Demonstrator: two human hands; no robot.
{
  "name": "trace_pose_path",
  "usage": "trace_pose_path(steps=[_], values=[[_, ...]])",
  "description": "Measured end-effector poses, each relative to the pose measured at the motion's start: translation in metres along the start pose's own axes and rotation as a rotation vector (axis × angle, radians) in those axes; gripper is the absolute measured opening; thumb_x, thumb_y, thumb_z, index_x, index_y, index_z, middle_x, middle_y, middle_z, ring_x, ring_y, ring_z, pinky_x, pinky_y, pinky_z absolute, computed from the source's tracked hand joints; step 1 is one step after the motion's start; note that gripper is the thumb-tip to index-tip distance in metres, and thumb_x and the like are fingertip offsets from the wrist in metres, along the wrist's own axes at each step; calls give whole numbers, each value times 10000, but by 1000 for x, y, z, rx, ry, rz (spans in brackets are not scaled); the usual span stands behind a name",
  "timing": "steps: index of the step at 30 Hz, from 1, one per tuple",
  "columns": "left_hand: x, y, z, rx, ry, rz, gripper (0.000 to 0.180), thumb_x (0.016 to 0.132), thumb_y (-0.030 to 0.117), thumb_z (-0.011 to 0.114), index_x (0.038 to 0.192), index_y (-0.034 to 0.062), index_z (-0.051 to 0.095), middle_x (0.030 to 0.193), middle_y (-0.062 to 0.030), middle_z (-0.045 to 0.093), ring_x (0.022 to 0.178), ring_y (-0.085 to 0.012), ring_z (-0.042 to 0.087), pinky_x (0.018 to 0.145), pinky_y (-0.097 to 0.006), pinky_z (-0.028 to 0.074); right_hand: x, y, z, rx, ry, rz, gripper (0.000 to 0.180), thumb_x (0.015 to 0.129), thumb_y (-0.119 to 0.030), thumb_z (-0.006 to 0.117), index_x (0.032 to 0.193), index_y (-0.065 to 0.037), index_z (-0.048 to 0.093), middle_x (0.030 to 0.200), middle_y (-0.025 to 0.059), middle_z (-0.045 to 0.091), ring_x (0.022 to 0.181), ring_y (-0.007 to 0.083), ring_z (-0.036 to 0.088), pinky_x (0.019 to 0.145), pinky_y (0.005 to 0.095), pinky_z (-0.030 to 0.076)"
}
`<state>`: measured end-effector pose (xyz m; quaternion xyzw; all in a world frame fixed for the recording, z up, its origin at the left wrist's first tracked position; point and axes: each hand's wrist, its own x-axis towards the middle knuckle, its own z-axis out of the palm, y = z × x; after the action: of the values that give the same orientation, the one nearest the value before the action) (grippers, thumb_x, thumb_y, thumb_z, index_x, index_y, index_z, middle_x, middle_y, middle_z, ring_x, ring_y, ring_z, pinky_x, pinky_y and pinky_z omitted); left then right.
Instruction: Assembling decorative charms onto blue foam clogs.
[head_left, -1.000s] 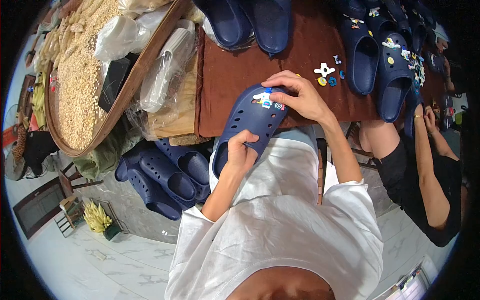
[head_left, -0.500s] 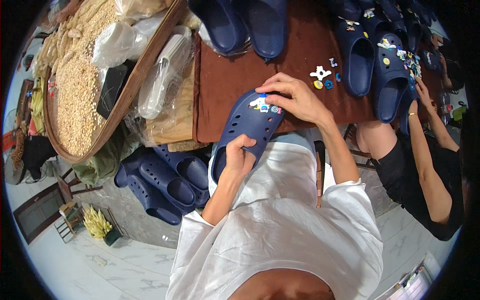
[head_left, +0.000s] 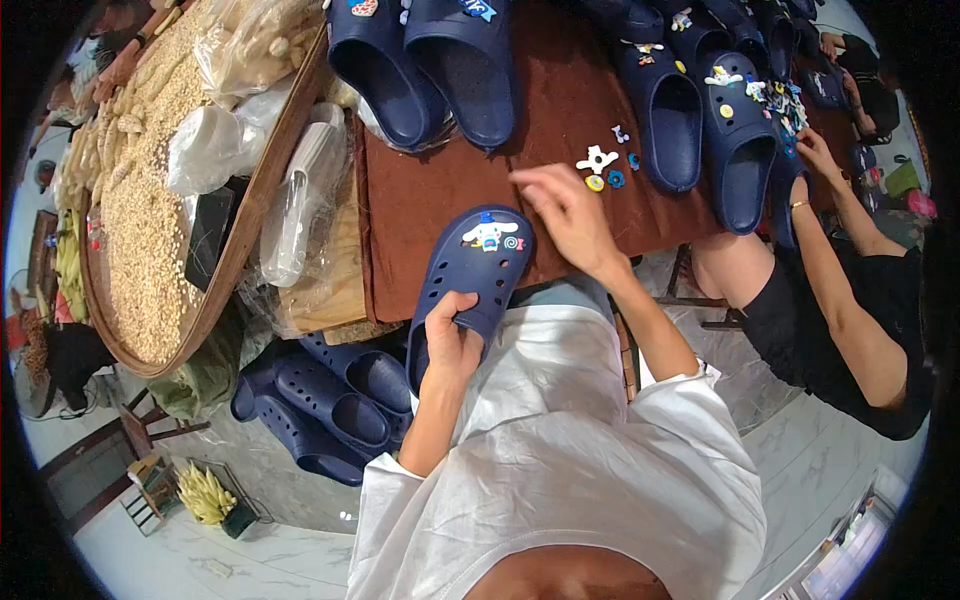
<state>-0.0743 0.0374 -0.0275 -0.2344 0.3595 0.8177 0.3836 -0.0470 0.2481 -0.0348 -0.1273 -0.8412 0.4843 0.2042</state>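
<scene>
My left hand [head_left: 452, 335] grips a navy-blue clog [head_left: 462, 275] by its opening, thumb on top and the other fingers out of sight inside or below. On the clog's toe sit a white long-eared character charm [head_left: 486, 234] with a blue hat and a small swirl charm [head_left: 511, 242]. To the right of the toe, my right hand [head_left: 570, 215] hovers apart from the clog, fingers stretched out and slightly blurred, nothing visible in them. Beyond it on the brown cloth lie several loose charms, among them a white one [head_left: 597, 160], a yellow round one [head_left: 595, 183] and a blue flower [head_left: 616, 179].
A brown cloth [head_left: 420, 240] covers the table. Navy clogs [head_left: 465, 85] stand at the far side, with decorated ones [head_left: 742, 150] to the right. A co-worker's hand [head_left: 818, 150] works there. At left is a wooden-rimmed tray [head_left: 235, 220] of grain; more clogs [head_left: 325, 400] hang below.
My right hand has come off the clog's toe and its charms, and now hangs to the right of it. My left hand keeps its hold. The view has shifted somewhat.
</scene>
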Motion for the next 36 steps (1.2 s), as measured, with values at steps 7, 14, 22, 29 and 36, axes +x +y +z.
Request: trace_pose_path(steps=[7, 14, 22, 29, 36], values=[[-2, -3, -4, -34, 43, -39, 447, 807, 58, 566, 1234, -64, 513, 1166, -197, 627, 1039, -329, 646, 926, -433, 532, 19, 61, -59, -787, 240, -75, 346, 840, 47, 538, 1181, 55, 591, 1198, 247, 586, 1076, 410, 581, 930, 457, 475], [-9, -1, -3, -55, 55, -44, 392, 845, 80, 583, 1207, -55, 516, 1140, -184, 631, 1016, -296, 655, 905, -412, 540, 34, 94, -66, -946, 182, 15, 372, 774, 76, 594, 1144, 60, 627, 1105, 239, 625, 996, 407, 616, 877, 460, 506], [-12, -5, -2, -122, 48, 23, 448, 871, 88, 569, 1282, -50, 456, 1196, -180, 597, 1057, -310, 635, 937, -419, 519, 33, 84, -48, -749, 150, -96, 182, 839, -47, 635, 1007, -16, 694, 933, 176, 622, 897, 366, 608, 811, 452, 497], [-9, -4, -3, -164, 84, 40, 456, 869, 65, 552, 1305, -25, 455, 1231, -185, 585, 1098, -318, 618, 953, -438, 510, 10, 42, 5, -516, 44, -202, 181, 846, -82, 652, 1018, -31, 673, 959, 131, 618, 919, 323, 592, 820, 422, 487], [-7, 0, -2, -180, 48, 57, 456, 861, 59, 557, 1298, -30, 462, 1228, -186, 586, 1092, -319, 620, 955, -442, 507, -1, 37, -7, -426, 154, -183, 228, 855, -9, 595, 1070, -26, 671, 1055, 117, 635, 970, 317, 590, 866, 416, 477]])
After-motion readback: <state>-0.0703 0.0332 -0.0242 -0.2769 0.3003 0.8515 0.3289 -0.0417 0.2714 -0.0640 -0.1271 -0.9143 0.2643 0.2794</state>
